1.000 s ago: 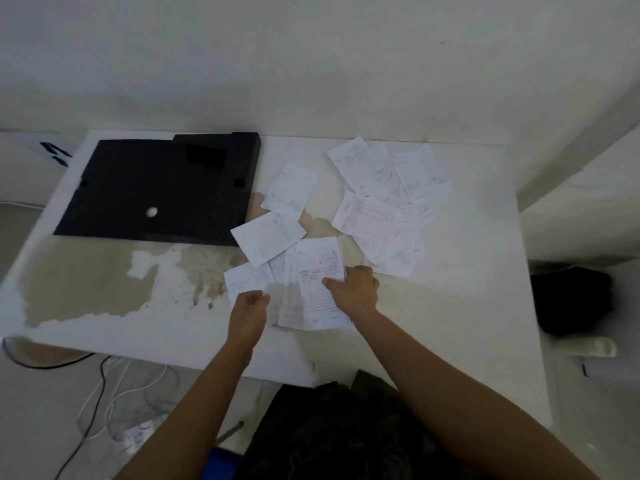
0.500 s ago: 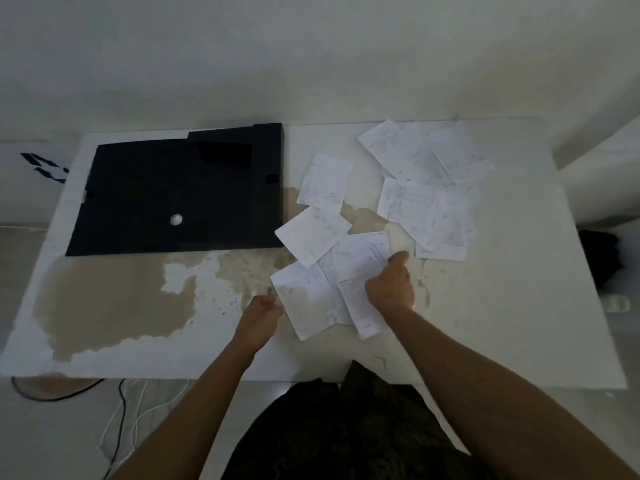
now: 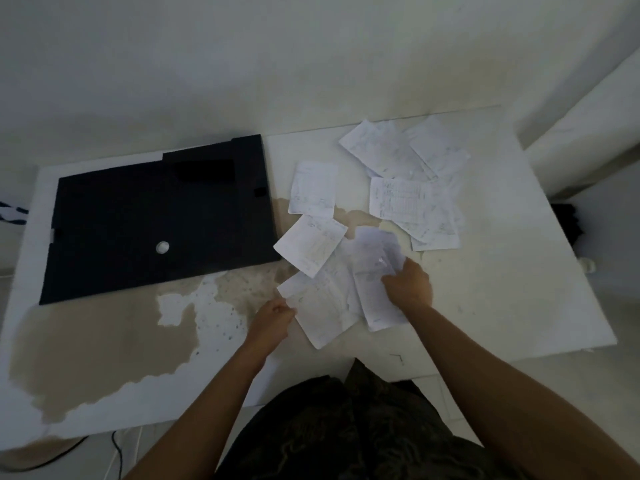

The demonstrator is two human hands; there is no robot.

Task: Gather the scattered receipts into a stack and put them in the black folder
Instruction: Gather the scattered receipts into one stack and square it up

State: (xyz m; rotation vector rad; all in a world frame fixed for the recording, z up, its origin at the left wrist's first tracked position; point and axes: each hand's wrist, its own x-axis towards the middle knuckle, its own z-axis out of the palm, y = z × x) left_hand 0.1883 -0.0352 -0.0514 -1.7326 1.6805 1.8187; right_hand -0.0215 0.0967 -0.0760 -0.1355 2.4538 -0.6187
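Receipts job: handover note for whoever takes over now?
Left hand pinches the near receipts' corner; right hand grips one on top.
Folder lies flat at the table's left, no receipt on it.
Two loose receipts beside it; far pile untouched.
Done: a few overlapped near the edge. Left: gather the rest, square the stack, put it in the folder.

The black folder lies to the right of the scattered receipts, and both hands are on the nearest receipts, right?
No. The head view shows the black folder lying to the left of the scattered receipts. The left hand and right hand are indeed on the nearest receipts.
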